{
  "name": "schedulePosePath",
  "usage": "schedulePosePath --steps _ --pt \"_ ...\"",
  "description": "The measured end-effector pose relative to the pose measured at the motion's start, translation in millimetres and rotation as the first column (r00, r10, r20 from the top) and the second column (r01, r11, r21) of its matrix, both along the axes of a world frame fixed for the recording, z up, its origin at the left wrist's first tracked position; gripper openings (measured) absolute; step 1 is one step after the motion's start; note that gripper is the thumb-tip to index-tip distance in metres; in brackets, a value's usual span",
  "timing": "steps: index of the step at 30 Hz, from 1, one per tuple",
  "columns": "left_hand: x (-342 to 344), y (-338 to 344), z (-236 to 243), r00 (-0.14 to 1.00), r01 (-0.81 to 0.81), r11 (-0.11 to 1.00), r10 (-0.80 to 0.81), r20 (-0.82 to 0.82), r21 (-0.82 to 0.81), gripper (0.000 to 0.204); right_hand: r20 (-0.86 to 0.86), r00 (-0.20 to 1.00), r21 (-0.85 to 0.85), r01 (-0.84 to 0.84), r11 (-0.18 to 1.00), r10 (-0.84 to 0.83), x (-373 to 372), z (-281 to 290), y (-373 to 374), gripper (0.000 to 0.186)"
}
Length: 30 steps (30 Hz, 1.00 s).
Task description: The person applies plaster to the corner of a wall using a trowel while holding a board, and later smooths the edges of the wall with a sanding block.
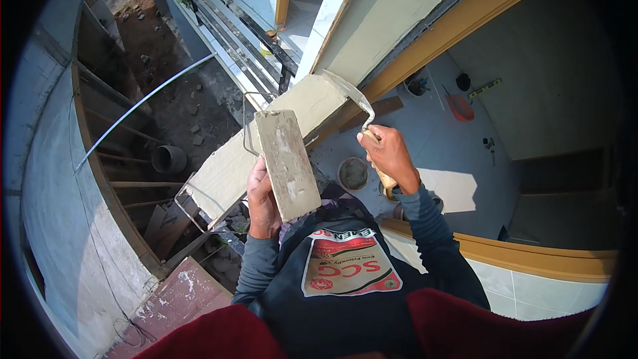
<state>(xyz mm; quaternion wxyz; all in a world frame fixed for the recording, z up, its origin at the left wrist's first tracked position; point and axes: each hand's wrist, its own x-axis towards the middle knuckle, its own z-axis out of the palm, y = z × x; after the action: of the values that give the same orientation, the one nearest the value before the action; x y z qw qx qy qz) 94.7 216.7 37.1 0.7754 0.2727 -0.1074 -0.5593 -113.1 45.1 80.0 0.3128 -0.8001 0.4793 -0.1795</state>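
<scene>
Seen from high above, the pale rendered wall [412,6] runs diagonally, its plastered ledge [266,146] jutting toward the viewer. Right of it lies a grey tiled floor [432,146]; left, bare earth [173,86] with rubble. On the floor, a round bucket [353,173] holds grey mortar. The left hand [261,203] grips a rectangular mortar board [288,163], held up just before the ledge. The right hand [389,154] is closed around a trowel [352,96], blade touching the ledge's upper end.
</scene>
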Motion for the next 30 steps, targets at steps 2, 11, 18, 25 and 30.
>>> schedulePosePath --steps 2,11,18,25,30 --pt "1.2 0.0 2.6 0.999 -0.001 0.999 0.003 -0.053 0.033 0.058 0.118 0.984 0.234 0.103 0.967 -0.134 6.8 38.8 8.5 0.029" --pt "1.8 -6.1 -6.5 0.998 0.046 0.998 -0.047 0.030 0.039 0.065 0.542 0.822 0.018 0.198 0.980 -0.176 11.7 166.6 35.4 0.033" --pt "-0.5 -7.9 0.0 0.996 0.060 0.998 -0.062 -0.068 -0.030 0.051 0.081 0.993 0.290 0.060 0.955 -0.088 -5.3 61.2 28.1 0.027" --pt "5.6 -2.3 -2.8 0.999 0.045 0.999 -0.046 -0.027 -0.003 0.052 0.224 0.953 0.156 0.173 0.973 -0.205 1.0 79.5 34.7 0.022" --pt "1.7 -0.6 3.6 0.999 0.024 1.000 -0.024 -0.045 -0.007 0.055 0.365 0.913 -0.021 0.204 0.979 -0.182 -3.4 105.9 37.6 0.016"
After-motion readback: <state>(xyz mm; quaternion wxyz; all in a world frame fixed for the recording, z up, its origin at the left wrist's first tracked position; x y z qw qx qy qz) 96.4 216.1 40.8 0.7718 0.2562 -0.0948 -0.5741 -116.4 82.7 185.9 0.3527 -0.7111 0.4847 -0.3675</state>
